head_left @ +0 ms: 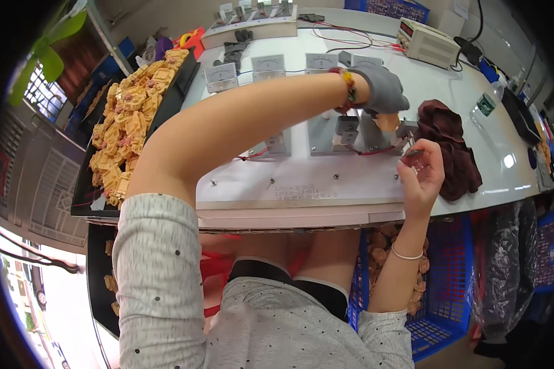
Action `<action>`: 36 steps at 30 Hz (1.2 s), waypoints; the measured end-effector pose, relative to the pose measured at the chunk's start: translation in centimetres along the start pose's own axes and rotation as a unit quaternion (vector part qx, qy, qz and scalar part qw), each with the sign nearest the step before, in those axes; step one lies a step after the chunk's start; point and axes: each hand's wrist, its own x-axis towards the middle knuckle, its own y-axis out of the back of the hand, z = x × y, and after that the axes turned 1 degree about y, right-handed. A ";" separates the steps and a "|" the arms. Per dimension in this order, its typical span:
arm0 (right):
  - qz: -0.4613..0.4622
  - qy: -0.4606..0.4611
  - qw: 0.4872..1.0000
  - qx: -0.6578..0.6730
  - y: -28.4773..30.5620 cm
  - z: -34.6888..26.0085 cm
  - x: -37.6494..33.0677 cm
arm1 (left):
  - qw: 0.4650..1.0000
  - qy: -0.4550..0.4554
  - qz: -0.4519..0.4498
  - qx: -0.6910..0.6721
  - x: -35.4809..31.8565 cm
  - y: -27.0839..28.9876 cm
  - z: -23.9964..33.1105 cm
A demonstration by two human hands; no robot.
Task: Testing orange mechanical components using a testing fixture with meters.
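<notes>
Big white worktop (474, 104), bare room at right edge. Black tray (166, 104) of yellow parts (126, 123) at left edge. Dark red cloth (452, 147) near front-right edge. Grey-gloved left hand (385, 89) curled over orange part (388, 121) on metal holder (351, 132), mid worktop; grip hidden, can't tell. Right hand (421, 175) at front edge, fingers pinched on small metal clip (412, 152) w/ red wire (378, 150).

A board (301, 184) is lying on the table (505, 178) in front of the person. A tray (83, 206) full of small parts (126, 123) is sitting to its left, a cloth (452, 147) to its right, and meters (269, 66) are standing behind it
</notes>
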 end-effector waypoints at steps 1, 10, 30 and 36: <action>-0.002 -0.002 1.000 0.006 0.1 0.0 0.0 | 1.000 0.005 -0.003 0.012 -0.1 0.2 0.2; 0.016 -0.008 1.000 0.001 0.2 0.0 0.2 | 0.965 0.195 0.020 -0.176 -2.8 5.0 2.0; 0.026 0.003 1.000 0.009 -0.9 -0.2 0.8 | 0.969 0.167 0.032 -0.177 -1.1 4.1 0.5; 0.009 -0.003 0.999 0.039 -1.3 0.0 1.4 | 0.907 0.212 0.137 -0.337 -6.1 12.4 -4.0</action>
